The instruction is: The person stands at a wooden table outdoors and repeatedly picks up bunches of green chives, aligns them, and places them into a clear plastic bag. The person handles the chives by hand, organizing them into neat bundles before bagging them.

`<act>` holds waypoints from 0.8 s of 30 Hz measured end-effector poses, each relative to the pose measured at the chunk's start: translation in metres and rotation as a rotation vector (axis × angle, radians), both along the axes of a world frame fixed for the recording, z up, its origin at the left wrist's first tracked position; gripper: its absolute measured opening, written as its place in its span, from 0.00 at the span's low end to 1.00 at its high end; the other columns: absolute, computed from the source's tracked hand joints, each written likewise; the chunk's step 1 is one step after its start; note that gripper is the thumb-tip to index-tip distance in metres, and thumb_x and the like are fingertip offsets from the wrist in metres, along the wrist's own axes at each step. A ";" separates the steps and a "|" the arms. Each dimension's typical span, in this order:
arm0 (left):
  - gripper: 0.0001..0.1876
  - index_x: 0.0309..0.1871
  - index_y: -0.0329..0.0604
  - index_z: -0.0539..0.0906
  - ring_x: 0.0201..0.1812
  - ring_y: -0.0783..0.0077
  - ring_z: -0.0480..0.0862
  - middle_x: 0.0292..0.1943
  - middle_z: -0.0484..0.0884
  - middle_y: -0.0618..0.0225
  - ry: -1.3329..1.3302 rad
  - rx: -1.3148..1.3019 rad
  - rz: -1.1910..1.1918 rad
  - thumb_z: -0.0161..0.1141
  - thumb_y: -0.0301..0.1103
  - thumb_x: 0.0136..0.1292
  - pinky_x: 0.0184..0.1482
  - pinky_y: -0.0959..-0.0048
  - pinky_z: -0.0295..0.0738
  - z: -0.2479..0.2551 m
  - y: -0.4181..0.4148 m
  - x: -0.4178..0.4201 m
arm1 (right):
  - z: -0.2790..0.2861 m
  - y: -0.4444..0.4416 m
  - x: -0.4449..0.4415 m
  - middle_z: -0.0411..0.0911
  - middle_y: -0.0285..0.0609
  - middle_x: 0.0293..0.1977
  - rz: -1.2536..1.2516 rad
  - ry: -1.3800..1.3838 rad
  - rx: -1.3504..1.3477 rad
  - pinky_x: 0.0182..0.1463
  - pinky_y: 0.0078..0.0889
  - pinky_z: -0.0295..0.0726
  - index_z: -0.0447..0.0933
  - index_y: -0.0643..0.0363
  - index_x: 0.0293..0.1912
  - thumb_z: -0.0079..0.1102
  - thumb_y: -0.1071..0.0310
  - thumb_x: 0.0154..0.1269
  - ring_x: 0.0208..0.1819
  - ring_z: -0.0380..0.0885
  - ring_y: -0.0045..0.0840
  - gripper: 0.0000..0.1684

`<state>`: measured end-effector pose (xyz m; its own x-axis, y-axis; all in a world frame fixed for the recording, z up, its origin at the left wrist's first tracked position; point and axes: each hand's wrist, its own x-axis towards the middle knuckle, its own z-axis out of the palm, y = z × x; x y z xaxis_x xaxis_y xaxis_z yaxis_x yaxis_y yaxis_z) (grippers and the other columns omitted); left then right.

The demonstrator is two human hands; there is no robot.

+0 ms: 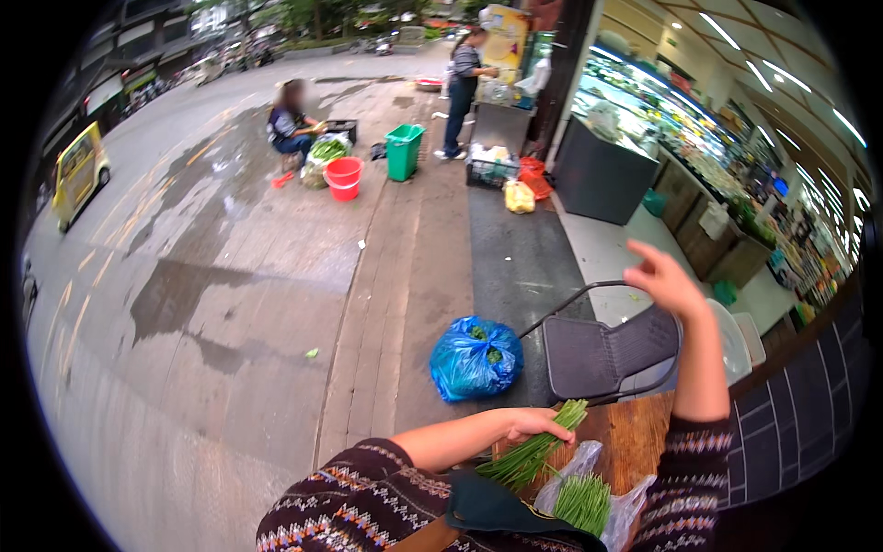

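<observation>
My left hand [538, 426] is closed around a bunch of long green vegetable stems [521, 459], held above the near end of a brown wooden table [638, 421]. Below it, a clear plastic bag [628, 507] lies spread on the tabletop with more thin green stems [583, 502] in it. Raised well away from the table, my right hand [662, 279] has nothing in it, its index finger stretched out. That hand appears in front of the backrest side of a dark metal-framed chair [583, 355].
A tied blue plastic bag [476, 362] with greens sits beside the chair. Farther off are a red bucket [343, 181], a green bin [404, 153], a seated person [293, 124] and a standing person [461, 90]. A tiled wall [793, 421] borders the right side.
</observation>
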<state>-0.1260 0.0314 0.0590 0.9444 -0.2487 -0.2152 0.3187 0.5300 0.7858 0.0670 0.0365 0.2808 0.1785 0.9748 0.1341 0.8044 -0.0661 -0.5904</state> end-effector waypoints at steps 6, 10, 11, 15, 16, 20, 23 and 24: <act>0.08 0.35 0.39 0.76 0.30 0.73 0.79 0.29 0.78 0.68 -0.091 -0.091 -0.082 0.59 0.33 0.55 0.30 0.72 0.76 -0.026 -0.021 0.022 | -0.099 -0.068 -0.042 0.74 0.43 0.43 0.139 0.196 -0.234 0.50 0.26 0.69 0.67 0.62 0.54 0.53 0.63 0.60 0.46 0.72 0.24 0.24; 0.07 0.33 0.38 0.77 0.28 0.73 0.79 0.28 0.78 0.66 -0.047 -0.132 0.012 0.58 0.31 0.54 0.27 0.72 0.76 -0.021 -0.017 0.016 | -0.132 -0.078 -0.066 0.74 0.46 0.44 0.251 0.299 -0.413 0.50 0.25 0.69 0.68 0.63 0.53 0.51 0.64 0.61 0.46 0.72 0.26 0.21; 0.06 0.31 0.38 0.77 0.28 0.73 0.79 0.28 0.79 0.66 -0.036 -0.146 0.014 0.58 0.31 0.54 0.28 0.72 0.76 -0.022 -0.016 0.014 | -0.142 -0.078 -0.068 0.74 0.46 0.44 0.246 0.335 -0.452 0.50 0.24 0.69 0.69 0.63 0.52 0.51 0.65 0.61 0.46 0.72 0.26 0.21; 0.04 0.29 0.39 0.77 0.28 0.73 0.79 0.26 0.79 0.67 -0.009 -0.156 0.049 0.59 0.29 0.53 0.29 0.72 0.76 -0.016 -0.015 0.009 | -0.144 -0.080 -0.079 0.75 0.48 0.42 0.251 0.134 -0.392 0.48 0.27 0.70 0.70 0.64 0.50 0.50 0.62 0.61 0.44 0.74 0.32 0.20; 0.05 0.30 0.40 0.77 0.28 0.73 0.79 0.27 0.79 0.67 -0.015 -0.157 0.064 0.59 0.30 0.53 0.29 0.72 0.76 -0.016 -0.016 0.006 | -0.152 -0.081 -0.073 0.74 0.49 0.43 0.258 0.165 -0.409 0.48 0.28 0.70 0.69 0.64 0.51 0.50 0.61 0.60 0.45 0.74 0.34 0.22; 0.06 0.33 0.39 0.76 0.31 0.74 0.79 0.30 0.78 0.67 -0.001 -0.142 0.037 0.58 0.30 0.55 0.31 0.72 0.76 -0.032 -0.012 0.017 | -0.151 -0.076 -0.074 0.71 0.51 0.47 0.245 0.066 -0.368 0.50 0.28 0.68 0.66 0.64 0.54 0.51 0.62 0.60 0.48 0.72 0.35 0.25; 0.06 0.34 0.39 0.76 0.33 0.75 0.78 0.31 0.78 0.67 -0.044 -0.172 0.058 0.57 0.31 0.55 0.34 0.72 0.75 -0.035 -0.013 0.018 | -0.161 -0.078 -0.069 0.69 0.51 0.50 0.198 0.206 -0.261 0.53 0.28 0.66 0.63 0.64 0.56 0.52 0.63 0.59 0.52 0.69 0.33 0.27; 0.07 0.34 0.39 0.75 0.33 0.75 0.78 0.31 0.78 0.67 -0.082 -0.182 0.086 0.57 0.31 0.55 0.35 0.72 0.75 -0.033 -0.010 0.018 | -0.160 -0.079 -0.063 0.67 0.47 0.52 0.145 0.323 -0.271 0.55 0.29 0.66 0.58 0.60 0.60 0.53 0.68 0.59 0.54 0.66 0.29 0.30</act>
<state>-0.1078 0.0212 0.0262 0.9763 -0.1942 -0.0953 0.2048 0.6881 0.6962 0.0037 -0.0426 0.1210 0.0279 0.9851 -0.1695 0.5940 -0.1528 -0.7898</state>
